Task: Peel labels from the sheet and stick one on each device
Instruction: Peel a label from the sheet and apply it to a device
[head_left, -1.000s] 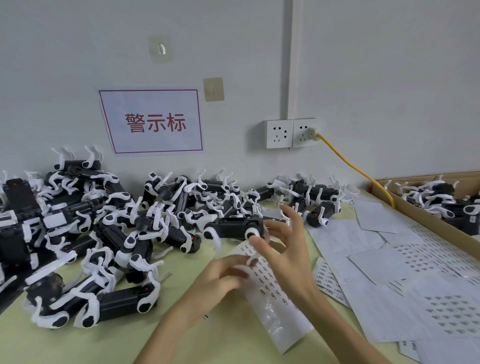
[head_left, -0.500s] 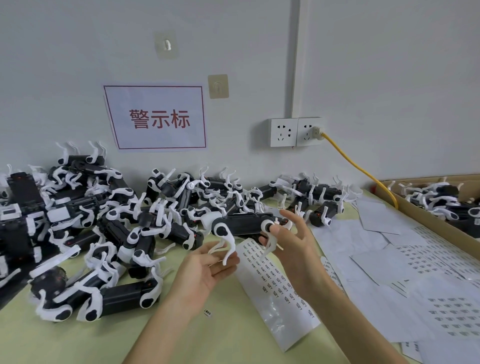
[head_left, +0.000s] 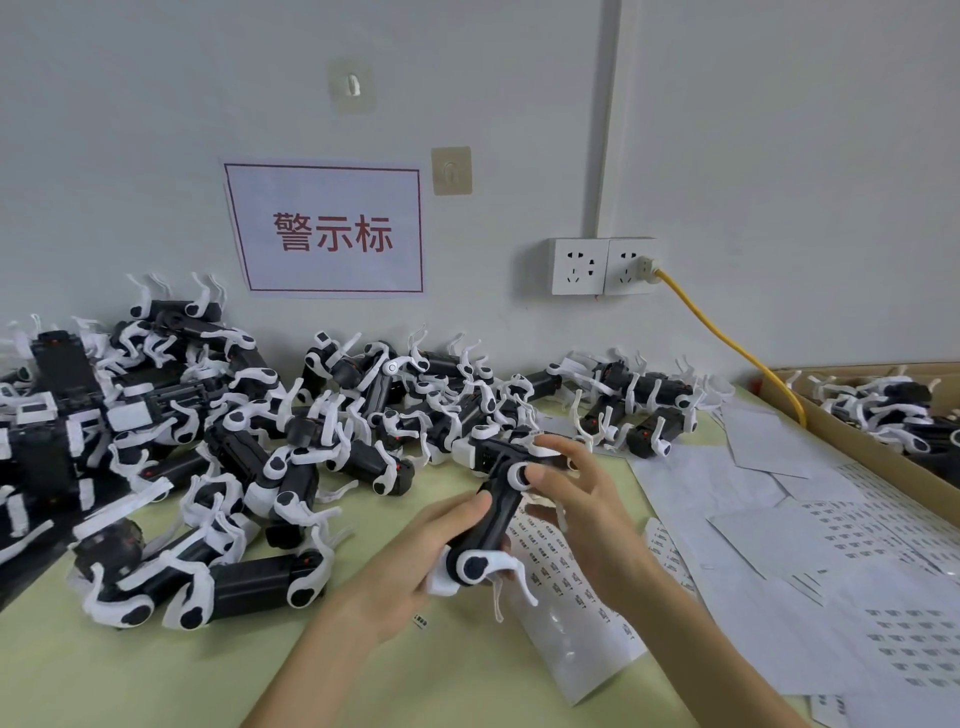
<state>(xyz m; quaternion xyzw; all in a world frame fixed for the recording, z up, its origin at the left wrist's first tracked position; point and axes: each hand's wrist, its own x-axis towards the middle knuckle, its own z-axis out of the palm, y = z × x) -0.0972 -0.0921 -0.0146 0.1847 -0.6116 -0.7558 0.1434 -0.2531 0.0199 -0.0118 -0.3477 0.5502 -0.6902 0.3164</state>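
A black device (head_left: 496, 512) with white legs is held tilted above the table, one end low near me, the other end up and away. My left hand (head_left: 415, 564) grips its lower end. My right hand (head_left: 582, 504) holds its upper part, thumb on a white joint, fingers spread. Under both hands lies the label sheet (head_left: 566, 587) with rows of small printed labels. A heap of like devices (head_left: 249, 447) covers the table's left and back.
Used backing sheets (head_left: 810, 561) are strewn over the right of the yellow-green table (head_left: 156, 670). A cardboard box (head_left: 878, 452) with more devices stands at the right edge. A yellow cable (head_left: 727, 343) runs from the wall socket (head_left: 602, 266). One small loose label (head_left: 422, 622) lies on the table.
Both hands left the label sheet, took a device from the heap and pulled it toward me. It has swung from lying level to tilted, its near end low.
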